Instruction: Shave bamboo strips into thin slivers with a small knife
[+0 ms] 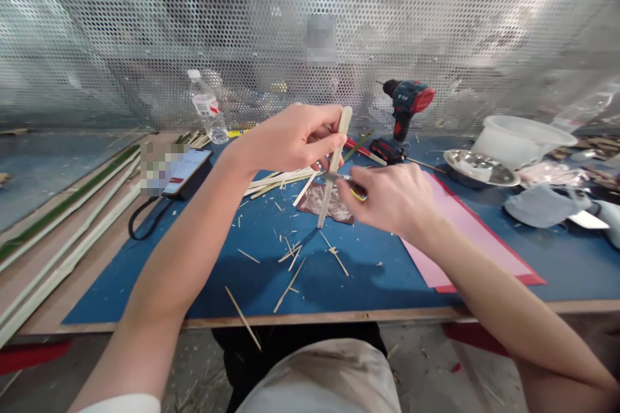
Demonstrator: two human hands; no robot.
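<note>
My left hand (pixel 290 138) is closed round the upper part of a pale bamboo strip (pixel 334 167), holding it nearly upright above the blue mat (pixel 194 258). My right hand (pixel 392 196) grips a small knife (pixel 341 178) whose blade meets the strip about halfway down. Thin bamboo shavings (pixel 290 258) lie scattered on the mat below both hands. A small brownish patch (pixel 329 203) lies on the mat under the strip's lower end.
Long bamboo slats (pixel 62 225) lie at the left, by a phone (pixel 186 170) with a black cord. Behind stand a water bottle (pixel 208 106) and a cordless drill (pixel 404 116). Pink sheet (pixel 465 232), metal bowl (pixel 479 169) and white tub (pixel 523 138) are right. Perforated metal screen (pixel 121 25) backs the bench.
</note>
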